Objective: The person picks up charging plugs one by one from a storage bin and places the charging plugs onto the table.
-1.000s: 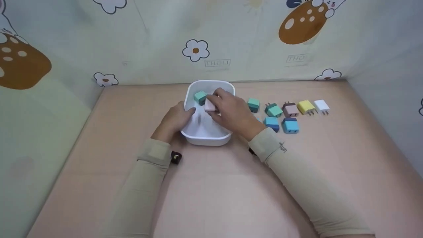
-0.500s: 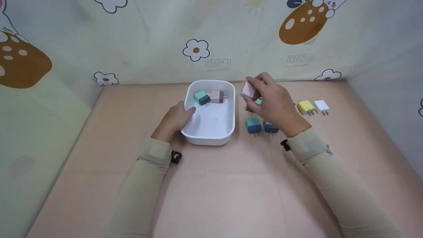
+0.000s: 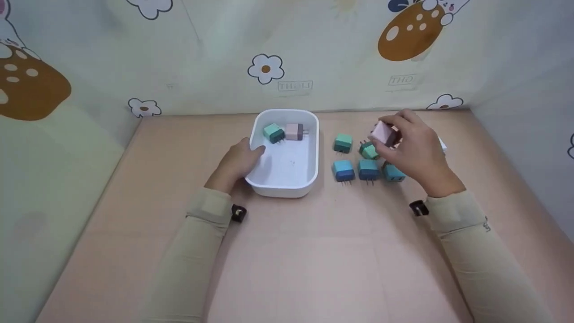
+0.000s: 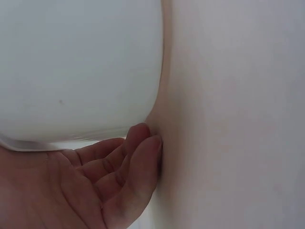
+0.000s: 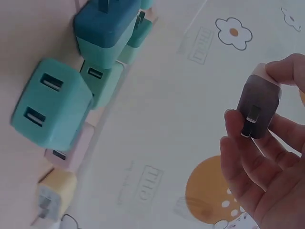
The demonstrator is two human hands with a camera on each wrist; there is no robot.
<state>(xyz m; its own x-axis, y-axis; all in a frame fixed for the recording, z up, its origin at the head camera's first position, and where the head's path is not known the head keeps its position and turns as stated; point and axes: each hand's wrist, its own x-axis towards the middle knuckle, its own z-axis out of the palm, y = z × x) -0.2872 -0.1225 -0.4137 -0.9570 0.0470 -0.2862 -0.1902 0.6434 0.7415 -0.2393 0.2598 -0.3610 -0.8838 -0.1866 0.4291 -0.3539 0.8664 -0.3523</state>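
Note:
My right hand (image 3: pixel 419 150) pinches a pink USB charger plug (image 3: pixel 382 133) between thumb and fingers, raised over the table to the right. In the right wrist view, the held plug's dark mauve end (image 5: pixel 257 106) and metal prongs face the camera. My left hand (image 3: pixel 235 162) grips the left side of a white plastic bin (image 3: pixel 288 192), its thumb over the rim. Seen from the left wrist, the fingers (image 4: pixel 119 164) curl close against the bin's outer wall (image 4: pixel 81 62). Inside the bin lie a green plug (image 3: pixel 273 133) and another pink plug (image 3: pixel 294 132).
Right of the bin stand green plugs (image 3: pixel 343 142) and a front row of blue plugs (image 3: pixel 344 170). Past them, partly behind the right hand, are a yellow plug (image 5: pixel 59 188), a pink one (image 5: pixel 71 155) and a white one (image 3: pixel 443 144). A patterned curtain (image 3: pixel 215 49) backs the table.
My right hand has left the bin and moved right, now carrying a pink plug over the plugs on the table. The left hand and the bin have stayed in place.

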